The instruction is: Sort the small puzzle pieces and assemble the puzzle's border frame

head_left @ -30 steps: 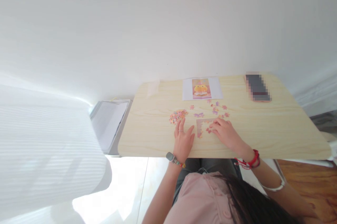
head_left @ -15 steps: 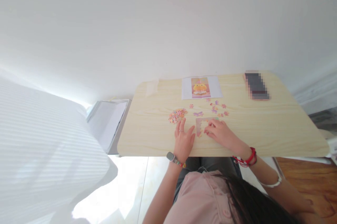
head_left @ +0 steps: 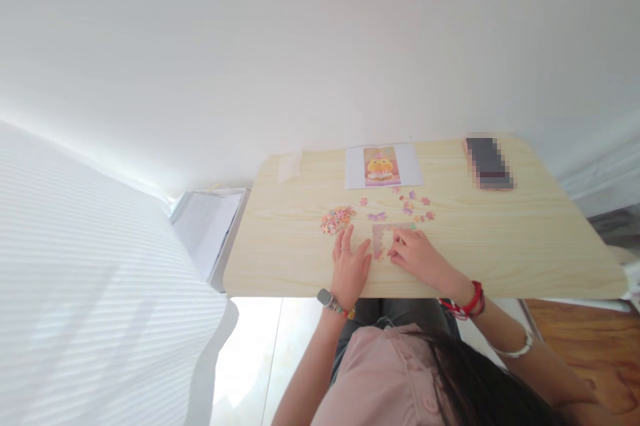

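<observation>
Near the table's (head_left: 280, 259) front edge, the left hand (head_left: 350, 269) is lying flat, fingers spread, unchanged. Beside it, the right hand (head_left: 417, 256) is sliding leftward across the half-built puzzle (head_left: 383, 239), fingertips pressing together on a piece, seemingly fitting it.

Desk (head_left: 525, 246): a light wood-grain top with rounded corners, set against a white wall.
Reference print (head_left: 383, 167): a white sheet with a small coloured picture, laid flat at the far edge, near the middle.
Phone (head_left: 489, 163): laid flat at the far right corner, blurred.
Piece pile (head_left: 337, 220): a heap of small multicoloured puzzle pieces, left of centre.
Loose pieces (head_left: 414, 207): scattered singly between the print and the partial puzzle.
Partial puzzle (head_left: 383, 239): a joined patch lying flat near the front edge.
Left hand (head_left: 350, 269): rested flat on the desk, just left of the partial puzzle.
Right hand (head_left: 417, 257): laid on the partial puzzle, fingers on its right part.
</observation>
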`<state>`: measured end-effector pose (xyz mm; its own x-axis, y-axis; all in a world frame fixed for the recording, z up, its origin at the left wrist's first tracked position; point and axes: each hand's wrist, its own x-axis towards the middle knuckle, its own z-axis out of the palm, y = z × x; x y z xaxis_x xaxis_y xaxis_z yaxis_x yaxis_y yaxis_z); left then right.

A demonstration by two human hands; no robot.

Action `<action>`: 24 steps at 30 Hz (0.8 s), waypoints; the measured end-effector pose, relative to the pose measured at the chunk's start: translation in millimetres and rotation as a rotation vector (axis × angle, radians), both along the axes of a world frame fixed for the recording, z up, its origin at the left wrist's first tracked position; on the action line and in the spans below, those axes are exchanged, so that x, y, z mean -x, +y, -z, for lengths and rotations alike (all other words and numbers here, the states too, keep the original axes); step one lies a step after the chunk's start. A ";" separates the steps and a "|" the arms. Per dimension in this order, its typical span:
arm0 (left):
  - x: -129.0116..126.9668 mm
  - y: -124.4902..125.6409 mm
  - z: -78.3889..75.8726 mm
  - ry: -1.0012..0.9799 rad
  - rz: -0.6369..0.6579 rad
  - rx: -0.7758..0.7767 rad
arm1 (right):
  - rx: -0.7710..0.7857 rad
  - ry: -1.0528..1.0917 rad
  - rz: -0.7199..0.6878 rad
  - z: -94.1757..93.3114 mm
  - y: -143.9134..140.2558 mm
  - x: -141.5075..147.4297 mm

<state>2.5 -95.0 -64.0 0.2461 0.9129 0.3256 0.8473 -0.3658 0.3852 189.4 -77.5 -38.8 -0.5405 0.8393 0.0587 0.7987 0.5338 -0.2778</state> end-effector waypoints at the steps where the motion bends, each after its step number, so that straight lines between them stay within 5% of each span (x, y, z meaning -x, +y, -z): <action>1: -0.1 0.0 -0.2 0.000 -0.002 -0.001 | -0.014 -0.021 0.012 0.4 -1.3 1.1; 10: 0.0 -1.2 -0.7 -0.017 0.007 -0.010 | -0.005 0.127 0.008 4.3 -3.7 -16.0; 24: 0.1 -11.0 0.2 -0.013 0.028 0.021 | -0.057 -0.079 -0.114 12.2 1.2 -12.2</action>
<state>2.4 -106.1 -64.2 0.2675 0.9125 0.3096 0.8319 -0.3809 0.4037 201.7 -76.3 -51.0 -0.6372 0.7685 0.0583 0.7499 0.6356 -0.1835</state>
